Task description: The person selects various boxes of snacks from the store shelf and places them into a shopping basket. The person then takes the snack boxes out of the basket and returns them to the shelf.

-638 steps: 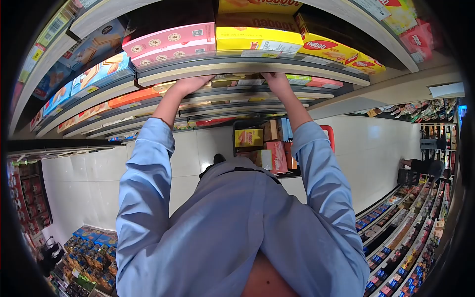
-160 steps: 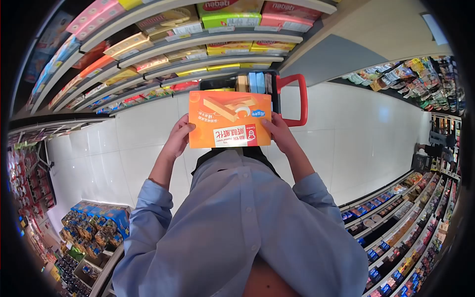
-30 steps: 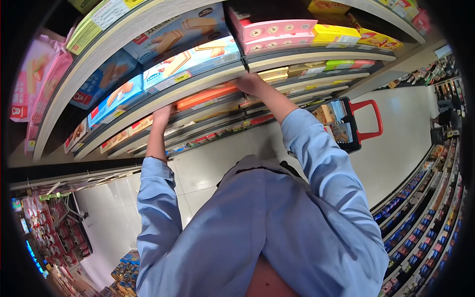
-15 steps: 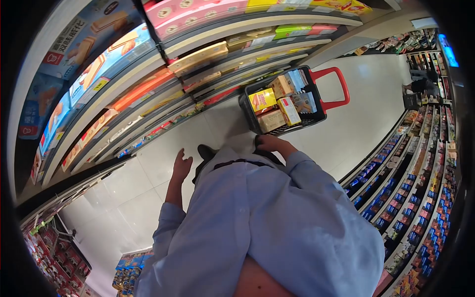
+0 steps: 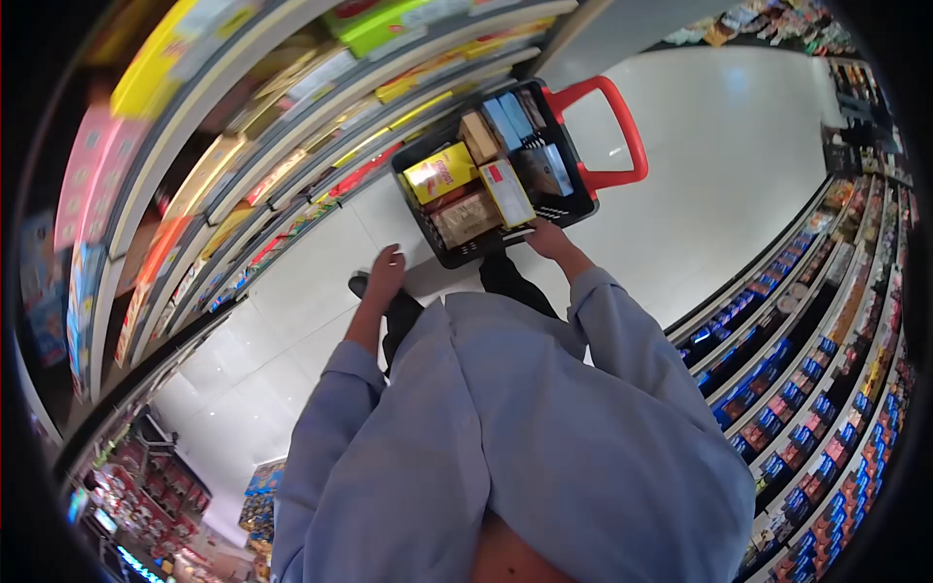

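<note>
A black shopping basket (image 5: 425, 225) with a red handle (image 5: 622, 126) stands on the floor ahead of me. In it are a yellow box (image 5: 439, 173), a yellow-and-white box (image 5: 507, 193), a brown box (image 5: 466, 220), a tan box (image 5: 478, 137) and blue packs (image 5: 510, 119). My right hand (image 5: 552, 241) is at the basket's near edge, fingers closed around something thin with a pale edge that I cannot make out. Low on the left, my left hand (image 5: 387, 269) hangs apart from the basket, fingers loosely bent, with nothing visible in it.
Shelves of boxed goods (image 5: 199, 180) run along the left, close to the basket. Curved rows of packaged goods (image 5: 807, 389) line the right side. Pale floor tiles (image 5: 700, 165) lie between them. A display of packs (image 5: 260, 505) stands at lower left.
The basket now appears nearer and further left in view, and the shelves have swung left. My right hand has moved up to the basket's near edge. My left hand has shifted forward and right.
</note>
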The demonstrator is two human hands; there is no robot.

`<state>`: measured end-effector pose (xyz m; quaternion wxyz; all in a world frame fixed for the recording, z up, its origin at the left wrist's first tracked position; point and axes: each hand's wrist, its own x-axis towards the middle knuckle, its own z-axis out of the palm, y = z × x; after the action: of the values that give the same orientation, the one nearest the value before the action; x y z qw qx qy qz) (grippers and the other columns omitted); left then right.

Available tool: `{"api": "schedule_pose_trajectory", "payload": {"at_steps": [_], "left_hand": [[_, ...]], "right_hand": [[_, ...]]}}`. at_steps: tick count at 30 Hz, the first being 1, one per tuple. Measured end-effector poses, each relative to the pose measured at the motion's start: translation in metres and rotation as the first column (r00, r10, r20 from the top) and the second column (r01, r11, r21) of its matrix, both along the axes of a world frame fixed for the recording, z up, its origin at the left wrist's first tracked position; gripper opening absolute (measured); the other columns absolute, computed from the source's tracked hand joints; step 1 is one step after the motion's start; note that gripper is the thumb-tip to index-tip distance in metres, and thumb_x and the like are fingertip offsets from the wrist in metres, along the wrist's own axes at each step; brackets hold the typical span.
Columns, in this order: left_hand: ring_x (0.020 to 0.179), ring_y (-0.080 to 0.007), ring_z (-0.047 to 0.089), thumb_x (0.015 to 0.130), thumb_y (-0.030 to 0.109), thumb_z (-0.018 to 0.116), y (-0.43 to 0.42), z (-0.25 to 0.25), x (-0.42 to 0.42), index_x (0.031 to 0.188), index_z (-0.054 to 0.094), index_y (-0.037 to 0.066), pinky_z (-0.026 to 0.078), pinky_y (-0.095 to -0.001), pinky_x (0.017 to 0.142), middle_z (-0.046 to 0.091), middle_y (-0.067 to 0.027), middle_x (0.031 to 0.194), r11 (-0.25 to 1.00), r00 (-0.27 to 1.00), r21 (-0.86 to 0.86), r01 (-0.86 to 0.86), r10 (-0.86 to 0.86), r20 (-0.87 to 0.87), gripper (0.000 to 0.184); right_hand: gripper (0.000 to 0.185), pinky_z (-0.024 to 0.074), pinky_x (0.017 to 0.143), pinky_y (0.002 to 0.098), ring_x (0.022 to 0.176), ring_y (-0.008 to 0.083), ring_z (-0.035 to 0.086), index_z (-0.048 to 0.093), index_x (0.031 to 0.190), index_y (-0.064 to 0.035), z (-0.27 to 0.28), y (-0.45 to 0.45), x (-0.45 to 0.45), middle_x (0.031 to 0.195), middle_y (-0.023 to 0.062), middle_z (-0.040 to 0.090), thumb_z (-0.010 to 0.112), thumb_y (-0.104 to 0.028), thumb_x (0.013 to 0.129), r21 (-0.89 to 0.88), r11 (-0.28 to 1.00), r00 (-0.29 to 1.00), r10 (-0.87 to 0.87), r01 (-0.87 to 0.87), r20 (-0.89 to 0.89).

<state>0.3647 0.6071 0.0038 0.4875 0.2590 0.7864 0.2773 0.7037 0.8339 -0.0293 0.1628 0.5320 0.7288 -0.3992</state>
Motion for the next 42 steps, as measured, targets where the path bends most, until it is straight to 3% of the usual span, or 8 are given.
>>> {"api": "schedule_pose_trajectory", "payload": {"at_steps": [3,10,15,20,26,33,38,42], "left_hand": [[0.088,-0.0199,0.064,0.095,0.022,0.057,0.052,-0.027,0.084,0.129,0.056,0.0,0.051,-0.0341,0.079,0.069,-0.0108,0.097,0.966,0.965,0.042,0.255,-0.257,0.054,0.041],[0.087,-0.0388,0.065,0.088,0.025,0.057,0.164,-0.107,0.178,0.106,0.059,0.0,0.05,-0.0428,0.079,0.065,-0.0235,0.09,0.872,0.881,-0.133,0.471,-0.458,0.121,0.031],[0.09,-0.0253,0.063,0.092,0.024,0.055,0.204,-0.153,0.186,0.116,0.054,0.002,0.049,-0.0396,0.078,0.065,-0.014,0.101,0.94,0.958,-0.279,0.198,-0.126,0.257,0.032],[0.122,-0.0231,0.052,0.096,0.027,0.055,0.21,-0.166,0.195,0.139,0.042,0.01,0.044,-0.0469,0.095,0.056,-0.0081,0.128,0.916,0.786,-0.394,-0.07,0.294,0.544,0.048],[0.088,-0.0184,0.064,0.095,0.02,0.059,0.199,-0.128,0.185,0.144,0.041,0.009,0.054,-0.0309,0.068,0.06,-0.0128,0.12,0.898,0.764,-0.312,-0.31,0.431,0.48,0.053],[0.106,-0.0284,0.064,0.096,0.021,0.063,0.175,-0.034,0.148,0.144,0.036,0.001,0.058,-0.0409,0.084,0.059,-0.0151,0.123,0.896,0.677,-0.268,-0.353,0.442,0.588,0.059],[0.107,-0.0229,0.061,0.086,0.008,0.069,0.128,0.043,0.129,0.129,0.053,-0.001,0.048,-0.0334,0.095,0.061,-0.014,0.119,0.976,0.969,0.093,-0.198,0.181,0.17,0.047],[0.111,-0.0335,0.054,0.077,0.0,0.071,0.098,0.133,0.122,0.124,0.057,0.006,0.044,-0.0418,0.097,0.057,-0.0155,0.118,0.944,0.939,0.319,0.088,0.028,-0.342,0.049]], "right_hand": [[0.048,0.0501,0.094,0.0458,0.107,0.0398,0.063,0.058,0.123,0.0016,-0.026,0.023,0.002,0.112,0.0252,0.066,0.064,-0.028,0.085,0.011,0.997,0.996,-0.07,0.071,-0.047],[0.047,0.05,0.093,0.0463,0.106,0.0408,0.064,0.056,0.122,0.004,-0.099,0.056,0.01,0.108,0.0276,0.066,0.061,-0.026,0.086,-0.032,0.981,0.979,-0.194,0.192,-0.065],[0.054,0.0489,0.096,0.0441,0.11,0.0411,0.062,0.052,0.124,0.0091,-0.138,0.072,0.001,0.114,0.0307,0.063,0.061,-0.028,0.085,-0.194,0.964,0.975,-0.204,0.184,-0.09],[0.061,0.0473,0.1,0.041,0.116,0.0391,0.06,0.051,0.127,0.0088,-0.137,0.078,-0.005,0.121,0.0306,0.061,0.066,-0.033,0.085,-0.379,0.904,0.972,-0.231,0.199,-0.041],[0.058,0.0535,0.09,0.0382,0.107,0.0358,0.066,0.049,0.122,0.0112,-0.076,0.077,-0.011,0.114,0.0265,0.064,0.071,-0.027,0.084,-0.393,0.851,0.879,-0.443,0.349,-0.177],[0.059,0.0581,0.081,0.0362,0.096,0.0246,0.067,0.041,0.129,0.0049,-0.01,0.049,-0.015,0.117,0.0194,0.058,0.071,-0.026,0.09,-0.829,0.306,0.507,-0.861,0.469,-0.031],[0.062,0.0418,0.104,0.0574,0.129,0.0298,0.048,0.036,0.143,-0.011,0.068,0.038,-0.047,0.135,0.0114,0.051,0.049,-0.053,0.099,-0.916,0.305,0.657,-0.751,0.261,-0.063],[0.067,0.0429,0.105,0.0545,0.129,0.0291,0.049,0.032,0.147,-0.0151,0.116,0.018,-0.072,0.141,0.0108,0.048,0.032,-0.063,0.1,-0.994,0.103,0.472,-0.875,-0.037,-0.109]]}}
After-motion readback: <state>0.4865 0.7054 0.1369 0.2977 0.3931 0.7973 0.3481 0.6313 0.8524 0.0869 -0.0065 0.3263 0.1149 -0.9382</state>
